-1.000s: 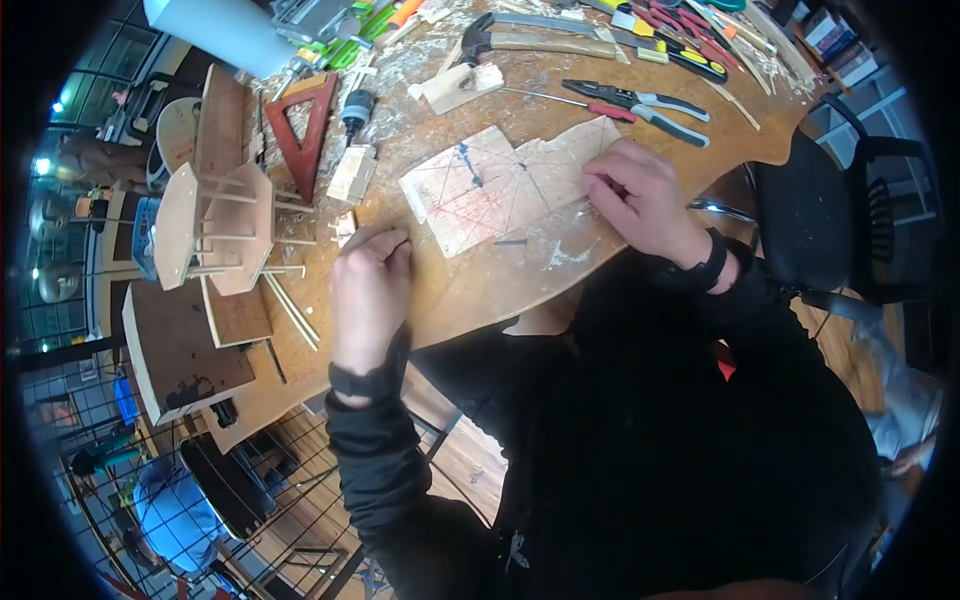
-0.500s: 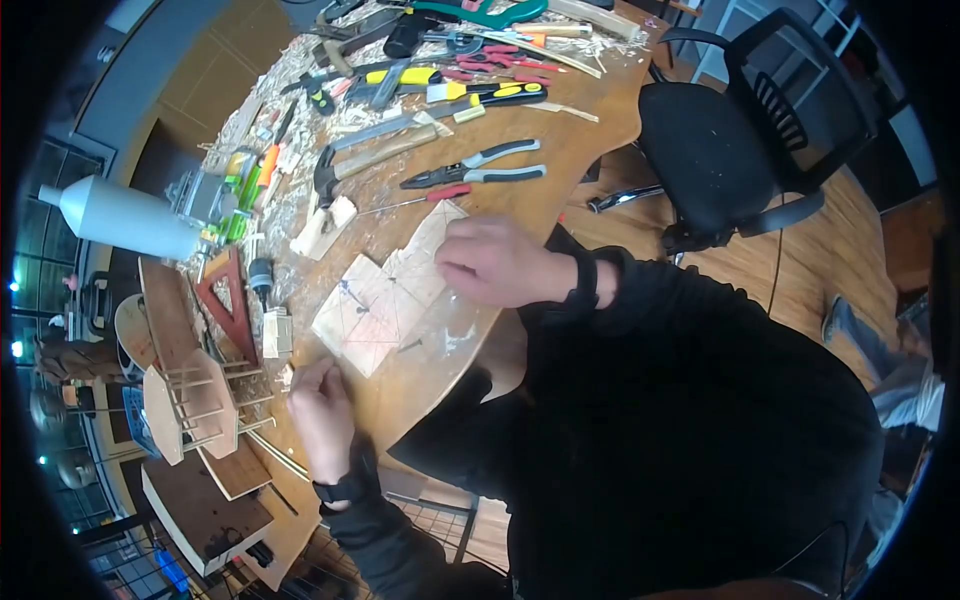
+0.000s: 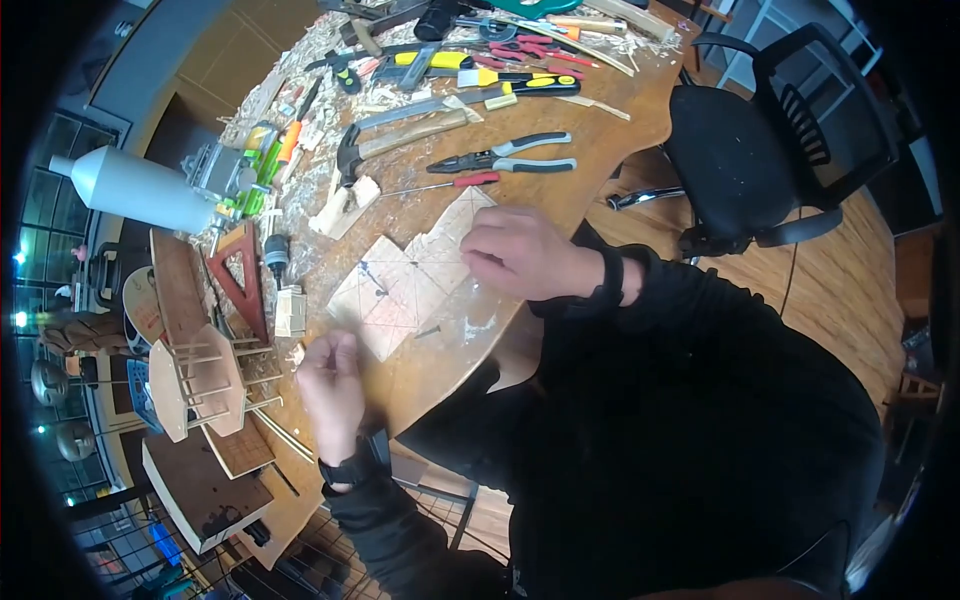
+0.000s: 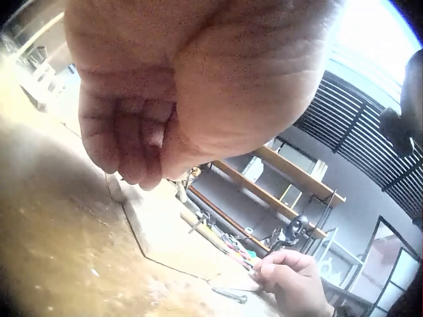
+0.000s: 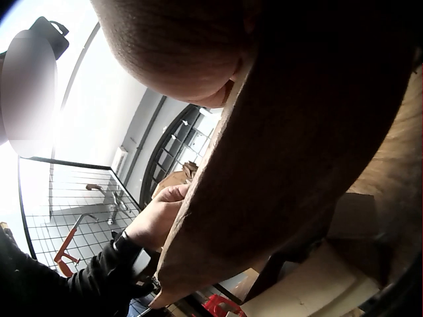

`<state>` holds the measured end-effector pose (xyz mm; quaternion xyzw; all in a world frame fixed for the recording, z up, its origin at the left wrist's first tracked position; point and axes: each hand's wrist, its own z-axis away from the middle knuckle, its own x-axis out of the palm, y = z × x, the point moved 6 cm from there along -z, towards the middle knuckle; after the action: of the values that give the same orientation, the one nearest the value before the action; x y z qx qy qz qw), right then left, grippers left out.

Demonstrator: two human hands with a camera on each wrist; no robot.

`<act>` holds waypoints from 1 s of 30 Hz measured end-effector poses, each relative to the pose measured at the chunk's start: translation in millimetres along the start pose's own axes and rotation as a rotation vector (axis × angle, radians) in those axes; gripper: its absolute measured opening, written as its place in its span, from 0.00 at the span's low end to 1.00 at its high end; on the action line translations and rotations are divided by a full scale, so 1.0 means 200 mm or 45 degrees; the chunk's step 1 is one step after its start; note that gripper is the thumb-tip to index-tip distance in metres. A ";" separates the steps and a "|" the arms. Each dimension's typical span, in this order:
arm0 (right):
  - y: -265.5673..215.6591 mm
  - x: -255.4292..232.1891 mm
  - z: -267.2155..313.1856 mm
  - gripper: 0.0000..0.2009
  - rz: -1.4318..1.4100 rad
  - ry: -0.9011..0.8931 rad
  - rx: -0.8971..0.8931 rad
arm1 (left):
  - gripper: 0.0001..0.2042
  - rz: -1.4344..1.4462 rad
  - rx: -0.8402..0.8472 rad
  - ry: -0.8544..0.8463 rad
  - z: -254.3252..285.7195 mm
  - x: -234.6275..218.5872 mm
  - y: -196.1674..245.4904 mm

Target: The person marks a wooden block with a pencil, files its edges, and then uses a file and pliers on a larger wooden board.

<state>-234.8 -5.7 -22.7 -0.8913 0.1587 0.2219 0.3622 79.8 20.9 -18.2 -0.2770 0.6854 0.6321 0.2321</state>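
A thin wooden board with ruled pencil lines and blue and red marks lies on the workbench. At its far right end the right hand has its fingers bent, and in the left wrist view this hand pinches the board's edge between thumb and fingertips. The left hand hovers by the near left corner, fingers loosely curled, nothing in its palm. Beside the board's near edge lies a small metal screw. Across the right wrist view, the bench edge hides most of the work.
Behind the board lie pliers, a red-handled screwdriver, and a hammer. A red triangle square and a wooden model stand left. Shavings cover the back of the bench. A black chair stands right.
The head view has swung right, so board and hands appear farther left and lower than a second ago. The hands keep nearly the same places beside the board; the left thumb has shifted slightly.
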 end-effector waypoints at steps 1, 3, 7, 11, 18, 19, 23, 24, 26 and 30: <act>0.00 0.00 0.00 0.04 -0.001 -0.013 0.011 | 0.10 0.066 -0.012 -0.031 -0.01 0.01 -0.03; 0.00 0.00 0.00 0.03 -0.008 -0.012 0.006 | 0.10 0.082 -0.042 -0.032 -0.02 0.02 -0.03; -0.01 0.00 0.00 0.03 0.007 -0.010 0.003 | 0.09 0.235 -0.184 -0.094 -0.03 0.02 -0.02; -0.01 0.00 -0.01 0.03 -0.003 -0.025 -0.019 | 0.06 0.251 -0.067 -0.117 0.00 0.05 0.02; -0.01 0.01 -0.02 0.03 0.051 -0.099 -0.008 | 0.07 -0.094 0.197 -0.053 0.00 0.05 0.10; -0.01 0.01 -0.02 0.03 0.033 -0.095 -0.003 | 0.07 -0.077 0.187 -0.051 0.00 0.05 0.07; -0.02 0.01 -0.02 0.04 0.016 -0.136 0.042 | 0.07 -0.035 0.135 0.000 0.04 0.00 0.13; -0.03 0.01 -0.03 0.02 0.026 -0.117 0.054 | 0.07 -0.045 0.124 0.012 0.07 -0.03 0.12; -0.04 0.01 -0.04 0.03 0.024 -0.126 0.052 | 0.07 -0.135 0.156 0.099 0.15 -0.10 0.12; -0.03 0.01 -0.03 0.03 0.035 -0.139 0.065 | 0.06 -0.259 -0.065 0.381 0.46 -0.35 -0.08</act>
<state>-228.6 -6.3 -16.7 -0.8660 0.1566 0.2712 0.3898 138.7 116.8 8.6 -0.4417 0.6646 0.5742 0.1832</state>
